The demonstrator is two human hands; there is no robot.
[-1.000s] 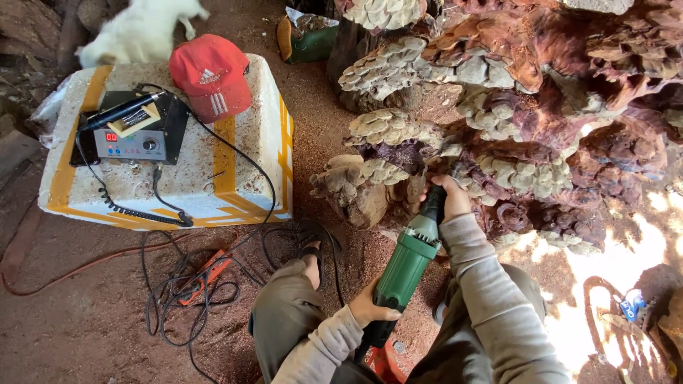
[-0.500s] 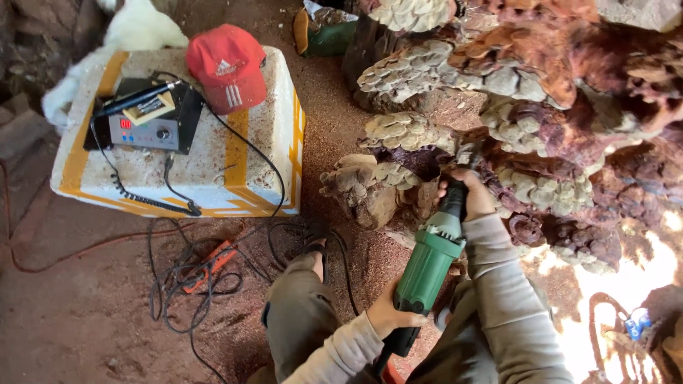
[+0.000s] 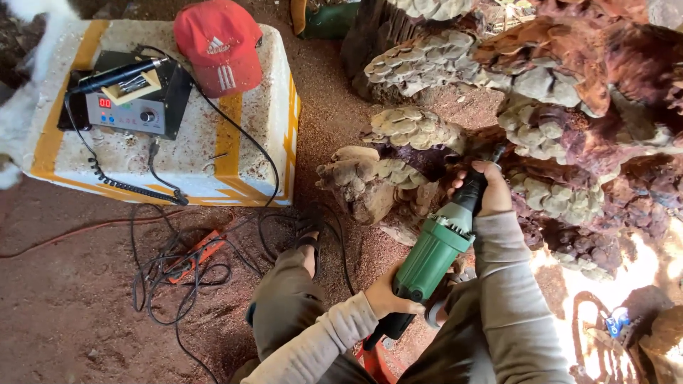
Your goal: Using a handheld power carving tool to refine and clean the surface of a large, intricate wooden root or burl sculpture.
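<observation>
Green die grinder (image 3: 435,256) sits clamped in both hands: the left hand (image 3: 388,295) wraps its rear body, the right hand (image 3: 487,186) grips the black neck, its tip against the carved wood root (image 3: 405,153). Behind, a red cap (image 3: 217,44) rests on a foam box (image 3: 256,149).

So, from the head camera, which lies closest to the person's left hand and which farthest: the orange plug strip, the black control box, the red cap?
From the left hand:
1. Orange plug strip, on the ground to its left.
2. Black control box, on the white foam box, upper left.
3. Red cap, on the foam box's far edge; only slightly farther.
</observation>
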